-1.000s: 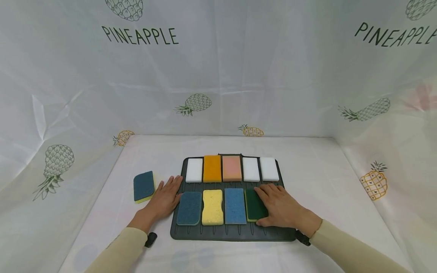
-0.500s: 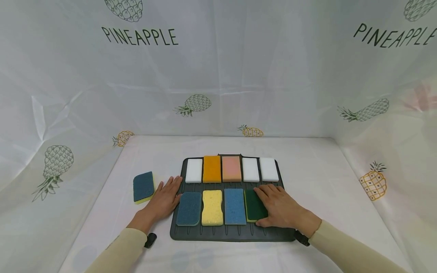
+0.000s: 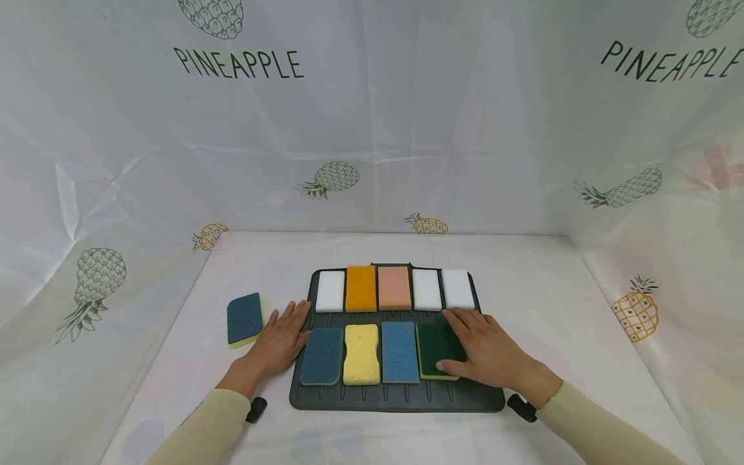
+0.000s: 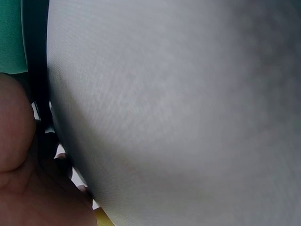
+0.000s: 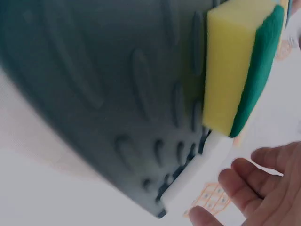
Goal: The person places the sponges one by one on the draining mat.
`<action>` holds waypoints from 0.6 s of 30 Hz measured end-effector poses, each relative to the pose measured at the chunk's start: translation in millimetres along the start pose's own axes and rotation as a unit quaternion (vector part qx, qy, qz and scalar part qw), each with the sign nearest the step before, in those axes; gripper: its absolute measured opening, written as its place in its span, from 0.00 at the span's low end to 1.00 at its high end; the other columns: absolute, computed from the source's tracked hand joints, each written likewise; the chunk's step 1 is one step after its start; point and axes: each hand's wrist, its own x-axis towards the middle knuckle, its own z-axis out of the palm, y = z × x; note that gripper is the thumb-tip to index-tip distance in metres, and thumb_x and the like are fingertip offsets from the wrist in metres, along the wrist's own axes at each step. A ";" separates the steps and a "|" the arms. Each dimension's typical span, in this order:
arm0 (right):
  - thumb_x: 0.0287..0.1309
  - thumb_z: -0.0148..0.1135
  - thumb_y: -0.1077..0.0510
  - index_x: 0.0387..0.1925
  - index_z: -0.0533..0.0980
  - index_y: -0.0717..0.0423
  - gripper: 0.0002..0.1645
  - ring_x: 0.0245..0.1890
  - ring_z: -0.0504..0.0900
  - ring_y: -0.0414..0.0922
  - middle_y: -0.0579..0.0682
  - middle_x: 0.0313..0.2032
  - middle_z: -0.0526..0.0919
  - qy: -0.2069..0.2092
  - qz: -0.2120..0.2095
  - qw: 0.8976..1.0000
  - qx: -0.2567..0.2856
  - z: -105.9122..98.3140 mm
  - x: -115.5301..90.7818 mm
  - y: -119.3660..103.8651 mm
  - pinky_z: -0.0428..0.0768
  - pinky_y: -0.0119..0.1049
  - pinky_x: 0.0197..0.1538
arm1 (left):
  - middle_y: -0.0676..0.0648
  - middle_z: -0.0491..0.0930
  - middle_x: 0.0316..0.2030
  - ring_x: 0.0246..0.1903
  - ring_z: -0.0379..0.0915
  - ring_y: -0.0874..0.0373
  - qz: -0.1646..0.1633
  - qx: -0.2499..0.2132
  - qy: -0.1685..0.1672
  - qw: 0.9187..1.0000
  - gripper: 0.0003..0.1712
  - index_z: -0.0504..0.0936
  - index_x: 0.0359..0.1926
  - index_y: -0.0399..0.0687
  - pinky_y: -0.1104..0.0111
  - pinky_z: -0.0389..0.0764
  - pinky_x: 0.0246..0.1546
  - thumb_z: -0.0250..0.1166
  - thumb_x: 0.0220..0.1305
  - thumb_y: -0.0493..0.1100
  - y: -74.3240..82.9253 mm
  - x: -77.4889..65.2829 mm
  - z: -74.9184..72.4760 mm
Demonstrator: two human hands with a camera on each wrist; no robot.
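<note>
In the head view, a dark ridged mat (image 3: 401, 402) bears two rows of sponges. The front row has a teal sponge (image 3: 321, 356), a yellow sponge with waisted sides (image 3: 361, 355), a blue sponge (image 3: 400, 354) and a green-topped yellow scrub sponge (image 3: 434, 349). My right hand (image 3: 487, 349) overlaps that scrub sponge's right side. The right wrist view shows my fingers extended and apart from the scrub sponge (image 5: 230, 70). Fingers spread, my left hand (image 3: 280, 341) rests at the mat's left edge, its thumb close to the teal sponge. White cloth fills most of the left wrist view.
The mat's back row holds a white sponge (image 3: 330, 292), an orange sponge (image 3: 361, 289), a peach sponge (image 3: 394, 289) and two more white sponges at the right. Left of my left hand, a blue-topped yellow sponge (image 3: 244, 320) lies on the white tablecloth (image 3: 523, 271).
My right hand has loosened from the green-topped scrub sponge and shifted slightly right, uncovering more of its top. My left hand stays in place.
</note>
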 end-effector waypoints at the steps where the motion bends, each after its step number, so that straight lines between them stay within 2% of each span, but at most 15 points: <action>1: 0.67 0.58 0.23 0.76 0.67 0.64 0.57 0.69 0.74 0.62 0.63 0.71 0.73 0.016 0.002 1.000 0.000 -0.8 -1.1 2.5 0.75 0.65 0.66 | 0.34 0.57 0.81 0.81 0.48 0.34 0.001 0.001 0.002 1.000 0.39 0.53 0.83 0.37 0.35 0.49 0.79 0.55 0.83 0.47 0.3 -0.1 -0.2; 6: 0.74 0.62 0.41 0.73 0.68 0.69 0.42 0.67 0.75 0.64 0.66 0.67 0.75 0.092 0.017 0.996 0.001 0.7 -5.9 20.3 0.77 0.65 0.64 | 0.34 0.57 0.81 0.81 0.48 0.34 0.002 0.002 0.001 1.000 0.38 0.53 0.83 0.37 0.35 0.50 0.79 0.55 0.83 0.47 0.5 -1.0 -1.8; 10: 0.74 0.63 0.49 0.73 0.65 0.72 0.40 0.69 0.71 0.66 0.69 0.70 0.71 0.121 0.030 0.992 -0.002 6.8 -9.3 38.3 0.74 0.66 0.67 | 0.34 0.57 0.81 0.82 0.47 0.35 0.002 0.005 -0.002 1.000 0.38 0.53 0.83 0.37 0.35 0.50 0.79 0.55 0.83 0.47 0.4 -1.4 -2.6; 12: 0.74 0.63 0.50 0.74 0.63 0.73 0.41 0.71 0.68 0.67 0.70 0.72 0.68 0.115 0.041 0.992 -0.006 10.2 -11.1 46.2 0.71 0.66 0.69 | 0.34 0.57 0.81 0.81 0.48 0.34 0.003 0.006 -0.002 1.000 0.38 0.53 0.83 0.37 0.35 0.50 0.79 0.55 0.83 0.47 0.5 -1.5 -2.8; 18: 0.78 0.58 0.49 0.76 0.60 0.74 0.41 0.75 0.64 0.68 0.71 0.75 0.64 0.061 0.068 0.996 -0.016 18.3 -15.9 64.8 0.66 0.69 0.73 | 0.34 0.57 0.81 0.81 0.48 0.34 0.002 0.005 -0.001 1.000 0.38 0.53 0.83 0.37 0.35 0.50 0.79 0.55 0.83 0.47 2.1 -1.5 -3.5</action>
